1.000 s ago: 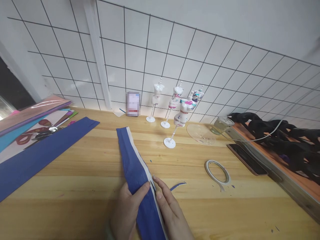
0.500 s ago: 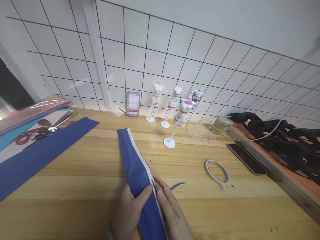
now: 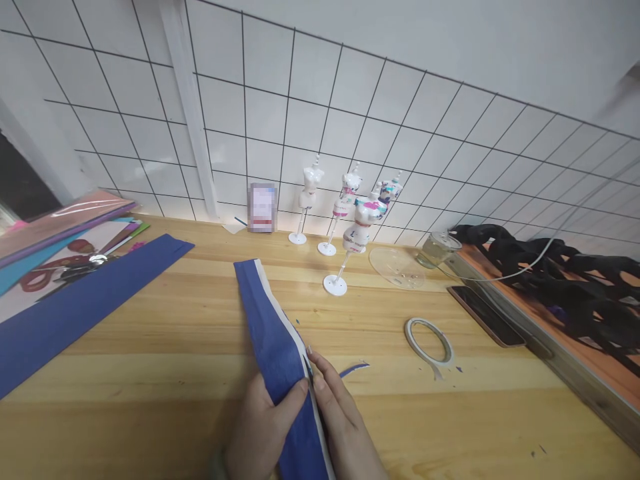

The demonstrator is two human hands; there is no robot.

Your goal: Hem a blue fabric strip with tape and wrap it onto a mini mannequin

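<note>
A long blue strip, paper or cloth, runs lengthwise in front of me with a white band of tape along its right edge. My left hand is closed on the strip from the left, its thumb lying on top beside the white band. At the right edge my right hand pinches with thumb and index finger. A thin dark sliver shows at those fingertips, partly hidden. Right of the hands lies a narrow blue offcut.
Another blue strip, scissors and coloured sheets lie left. Small white mannequins and a phone stand at the back. A tape roll, a dark phone, a glass jar and a black rack are right.
The view has shifted slightly, so the background sits a little further left. Both hands keep their hold on the strip; the left thumb is slightly lower and further right.
</note>
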